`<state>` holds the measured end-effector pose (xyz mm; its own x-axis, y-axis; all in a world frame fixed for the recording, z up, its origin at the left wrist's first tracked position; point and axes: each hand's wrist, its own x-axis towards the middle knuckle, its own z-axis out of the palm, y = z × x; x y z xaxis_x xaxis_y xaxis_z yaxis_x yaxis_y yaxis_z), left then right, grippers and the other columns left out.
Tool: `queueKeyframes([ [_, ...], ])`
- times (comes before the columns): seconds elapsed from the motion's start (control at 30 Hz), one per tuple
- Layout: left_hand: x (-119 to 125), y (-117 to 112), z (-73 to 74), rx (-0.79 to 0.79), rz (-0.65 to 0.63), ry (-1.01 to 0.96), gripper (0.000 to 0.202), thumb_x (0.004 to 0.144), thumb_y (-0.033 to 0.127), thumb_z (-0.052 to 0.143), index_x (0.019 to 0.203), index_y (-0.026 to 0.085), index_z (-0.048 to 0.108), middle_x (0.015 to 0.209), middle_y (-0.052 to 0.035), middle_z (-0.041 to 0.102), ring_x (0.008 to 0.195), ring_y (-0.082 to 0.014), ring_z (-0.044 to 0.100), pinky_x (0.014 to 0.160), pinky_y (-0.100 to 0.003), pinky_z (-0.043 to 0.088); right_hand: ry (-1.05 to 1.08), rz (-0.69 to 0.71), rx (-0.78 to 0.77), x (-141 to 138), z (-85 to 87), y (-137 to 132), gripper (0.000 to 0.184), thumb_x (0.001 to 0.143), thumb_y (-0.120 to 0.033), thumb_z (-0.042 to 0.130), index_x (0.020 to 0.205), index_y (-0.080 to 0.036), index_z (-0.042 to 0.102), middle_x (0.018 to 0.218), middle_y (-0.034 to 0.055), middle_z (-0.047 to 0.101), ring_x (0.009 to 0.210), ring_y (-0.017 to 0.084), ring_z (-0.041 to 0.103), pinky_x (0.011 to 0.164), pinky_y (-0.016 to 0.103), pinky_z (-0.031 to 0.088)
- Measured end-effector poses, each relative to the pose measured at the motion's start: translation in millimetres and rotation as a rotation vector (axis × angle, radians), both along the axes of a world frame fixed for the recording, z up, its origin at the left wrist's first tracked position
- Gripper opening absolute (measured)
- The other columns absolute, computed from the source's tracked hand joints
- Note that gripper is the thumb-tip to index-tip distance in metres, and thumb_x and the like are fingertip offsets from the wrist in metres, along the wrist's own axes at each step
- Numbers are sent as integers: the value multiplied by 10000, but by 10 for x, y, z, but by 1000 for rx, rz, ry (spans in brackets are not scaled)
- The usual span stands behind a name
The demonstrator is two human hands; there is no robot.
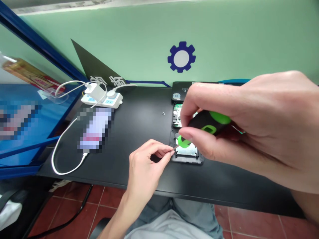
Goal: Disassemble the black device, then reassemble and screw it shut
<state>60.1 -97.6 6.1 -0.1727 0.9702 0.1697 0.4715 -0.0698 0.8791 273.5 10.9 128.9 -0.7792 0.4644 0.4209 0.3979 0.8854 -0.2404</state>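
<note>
The right hand point(259, 129) is curling snugly around the fat black-and-green handle of a screwdriver point(202, 120). The left hand point(147, 162) is pinching its fingertips almost shut on the screwdriver's thin tip. I can't tell if a tiny screw is hiding there. The tip is pointing left and toward the near side, over the left edge of the near black case piece point(187, 160). That piece is lying on the black table point(139, 122), with a silver plate point(187, 150) resting in it. Just on the far side, a green board point(177, 107) is sitting in its own black shell, partly hiding behind the right hand.

A few things could be going wrong from here. If the right hand is pushing too hard, the sharp tip could be slipping and poking the left fingers. If anything small is sitting in that pinch, loose fingers could be dropping it onto the table or down to the red floor point(109, 196). Some tiny silver bits point(163, 113), maybe screws, are lying loose left of the green board, so a bumping left hand could be scattering them. A careless swing of the screwdriver could be scratching the board.
</note>
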Motion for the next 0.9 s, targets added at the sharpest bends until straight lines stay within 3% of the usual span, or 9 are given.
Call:
queueKeyframes([
  [0.63,-13,0,28,-87,-8,-97,187,913,121,843,902,278,945,832,39,828,700,-115,720,721,-183,595,54,1,-4,-3,-17,-28,248,1152,-367,596,1005,-227,739,603,-57,473,471,135,351,562,369,278],
  [0.9,-86,-10,15,-141,-28,-183,114,916,212,896,946,289,975,910,-7,870,771,-148,756,710,-205,578,85,14,2,10,-8,-5,177,1135,-372,648,1032,-268,748,603,-80,494,456,94,327,562,321,362],
])
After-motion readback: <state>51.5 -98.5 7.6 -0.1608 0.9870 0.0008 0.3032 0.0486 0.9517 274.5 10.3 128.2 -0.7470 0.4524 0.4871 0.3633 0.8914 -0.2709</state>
